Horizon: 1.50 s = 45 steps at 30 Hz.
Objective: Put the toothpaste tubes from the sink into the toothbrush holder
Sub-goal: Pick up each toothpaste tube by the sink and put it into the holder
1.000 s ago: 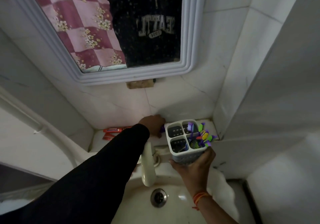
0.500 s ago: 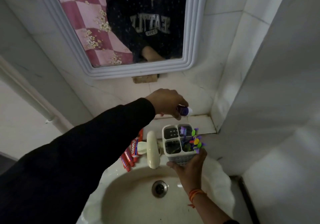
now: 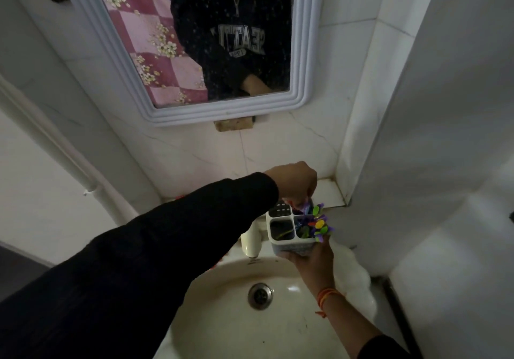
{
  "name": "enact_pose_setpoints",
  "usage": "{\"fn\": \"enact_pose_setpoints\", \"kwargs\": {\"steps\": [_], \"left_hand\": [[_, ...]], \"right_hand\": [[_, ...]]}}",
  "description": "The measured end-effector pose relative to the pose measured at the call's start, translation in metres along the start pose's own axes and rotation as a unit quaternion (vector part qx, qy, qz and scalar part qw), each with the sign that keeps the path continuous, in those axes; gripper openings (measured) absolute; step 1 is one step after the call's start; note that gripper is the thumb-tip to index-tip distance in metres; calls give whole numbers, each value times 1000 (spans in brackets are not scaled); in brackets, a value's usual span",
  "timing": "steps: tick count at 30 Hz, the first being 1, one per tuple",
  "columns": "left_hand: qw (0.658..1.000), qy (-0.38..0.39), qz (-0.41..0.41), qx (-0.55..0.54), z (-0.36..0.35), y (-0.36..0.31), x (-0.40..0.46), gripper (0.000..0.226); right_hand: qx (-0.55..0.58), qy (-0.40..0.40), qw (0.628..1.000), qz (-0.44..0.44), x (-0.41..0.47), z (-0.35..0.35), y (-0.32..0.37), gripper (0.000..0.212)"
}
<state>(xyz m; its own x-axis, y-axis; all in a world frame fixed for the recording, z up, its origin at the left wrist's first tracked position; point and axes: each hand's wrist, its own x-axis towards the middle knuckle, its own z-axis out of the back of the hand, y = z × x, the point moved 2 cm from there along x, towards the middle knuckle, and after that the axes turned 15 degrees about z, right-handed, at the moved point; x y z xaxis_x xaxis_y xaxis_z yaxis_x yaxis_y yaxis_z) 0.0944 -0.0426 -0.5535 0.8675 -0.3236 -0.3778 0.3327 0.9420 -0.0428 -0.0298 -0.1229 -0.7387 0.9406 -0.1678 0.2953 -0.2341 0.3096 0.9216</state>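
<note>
The left hand (image 3: pixel 295 182) has dropped from above; its fingers (image 3: pixel 301 201), clamped on a purple toothpaste tube (image 3: pixel 307 208), now dip into the holder (image 3: pixel 292 232), gripped underneath by the right hand (image 3: pixel 313 261).

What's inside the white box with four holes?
In the toothbrush holder, the right compartments hold colourful toothbrushes. The near left one looks almost empty. The left hand lowers something purple into the back; its fingers hide most of it.

Left hand (image 3: pixel 294 180) lowers a purple tube (image 3: pixel 306 208) into the toothbrush holder (image 3: pixel 289 233), right hand (image 3: pixel 313 261) gripping it
</note>
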Motion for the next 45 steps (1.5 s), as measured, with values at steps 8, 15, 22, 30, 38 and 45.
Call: {"fn": "enact_pose_setpoints", "kwargs": {"steps": [8, 15, 22, 30, 38, 45], "left_hand": [[954, 108, 67, -272, 16, 34, -4, 26], [942, 25, 248, -225, -16, 148, 4, 19], [948, 44, 309, -58, -69, 215, 0, 29], [961, 25, 273, 34, -103, 220, -9, 30], [979, 57, 196, 28, -80, 210, -8, 55], [998, -29, 56, -1, 0, 141, -29, 49]], "right_hand": [[-25, 25, 999, -4, 4, 4, -16, 85], [-33, 20, 999, -16, 4, 4, -11, 75], [-35, 28, 999, -16, 5, 4, -6, 65], [-10, 30, 999, -14, 5, 3, -10, 60], [-43, 36, 998, -14, 5, 3, -21, 62], [-48, 24, 998, -16, 5, 4, -10, 69]]}}
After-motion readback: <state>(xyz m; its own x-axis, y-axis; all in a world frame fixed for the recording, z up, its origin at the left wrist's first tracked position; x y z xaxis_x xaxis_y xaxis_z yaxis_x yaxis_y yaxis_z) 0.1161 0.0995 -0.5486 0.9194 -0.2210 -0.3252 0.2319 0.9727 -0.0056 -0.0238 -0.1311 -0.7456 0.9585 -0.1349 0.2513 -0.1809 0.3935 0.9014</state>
